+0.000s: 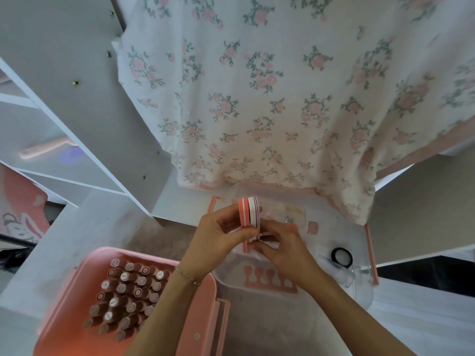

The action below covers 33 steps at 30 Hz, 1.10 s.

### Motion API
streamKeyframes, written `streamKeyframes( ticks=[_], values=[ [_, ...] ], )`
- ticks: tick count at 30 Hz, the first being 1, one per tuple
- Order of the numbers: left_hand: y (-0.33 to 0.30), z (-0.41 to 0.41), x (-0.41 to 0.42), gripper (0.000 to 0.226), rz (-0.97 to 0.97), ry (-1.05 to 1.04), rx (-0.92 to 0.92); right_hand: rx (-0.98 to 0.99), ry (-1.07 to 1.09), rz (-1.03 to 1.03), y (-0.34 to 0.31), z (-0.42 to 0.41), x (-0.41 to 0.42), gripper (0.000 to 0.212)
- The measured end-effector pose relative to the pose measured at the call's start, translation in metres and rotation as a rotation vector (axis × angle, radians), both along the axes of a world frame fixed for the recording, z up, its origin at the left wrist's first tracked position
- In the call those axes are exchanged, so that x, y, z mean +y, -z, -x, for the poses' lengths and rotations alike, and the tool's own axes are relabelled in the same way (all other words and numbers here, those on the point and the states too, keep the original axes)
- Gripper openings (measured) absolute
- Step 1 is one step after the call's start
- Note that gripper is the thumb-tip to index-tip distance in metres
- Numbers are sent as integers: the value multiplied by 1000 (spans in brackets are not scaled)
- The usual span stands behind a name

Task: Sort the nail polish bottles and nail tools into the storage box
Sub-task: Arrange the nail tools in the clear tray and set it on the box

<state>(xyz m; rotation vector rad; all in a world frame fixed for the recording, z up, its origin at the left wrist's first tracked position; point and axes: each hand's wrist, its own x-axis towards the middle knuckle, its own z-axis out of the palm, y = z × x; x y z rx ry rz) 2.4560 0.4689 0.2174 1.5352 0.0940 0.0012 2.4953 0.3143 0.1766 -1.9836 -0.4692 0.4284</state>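
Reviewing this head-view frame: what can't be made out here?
- Nail files: lower ends hidden by both hands; count unclear.
- Nail polish bottles: nearest ones covered by the left forearm; cap labels too small.
- Pink storage box: cut off by the bottom edge.
- Clear tray: far end under the floral cloth.

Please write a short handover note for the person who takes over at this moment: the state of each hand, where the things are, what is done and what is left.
Left hand: grips the stack of nail files.
Right hand: pinches the lower end of the same files, above the clear tray.
Pink box: holds rows of upright polish bottles; that part looks done.
Clear tray: toe separator at the near edge, a black-rimmed jar to the right, small items at the far end.
Left: set the files down in the tray.
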Motion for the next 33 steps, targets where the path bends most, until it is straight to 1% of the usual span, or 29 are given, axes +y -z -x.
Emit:
streamKeyframes(
  ticks=[4, 8, 13, 18, 22, 24, 26, 28, 30, 33],
  values=[
    [-2, 1, -1, 37, -84, 9, -4, 14, 7, -44, 1, 0, -2, 34],
    [-2, 0, -4, 38, -89, -11, 9, 12, -1, -55, -2, 1, 0, 37],
    [-1, 1, -4, 41, -100, 6, 35, 34, -13, -57, -2, 1, -1, 33],
    [0, 0, -6, 36, -142, -11, 39, 30, -24, -51, -3, 2, -1, 38],
    [0, 1, -5, 28, -84, -81, 21, 38, -40, -1, -3, 2, -4, 37],
    [0, 3, -1, 24, -22, -130, 12, -24, -7, -1, -5, 0, -9, 36],
    [0, 5, 5, 23, 57, -198, 24, -126, 73, -10, -10, -3, -16, 26],
    [2, 8, 10, 24, 132, -259, 34, -197, 216, 37, -12, -10, -24, 20],
    [4, 12, 13, 26, 183, -308, 42, -201, 338, 144, -11, -22, -31, 20],
    [10, 16, 12, 26, 221, -353, 67, -131, 365, 425, -4, -37, -41, 26]
  ],
)
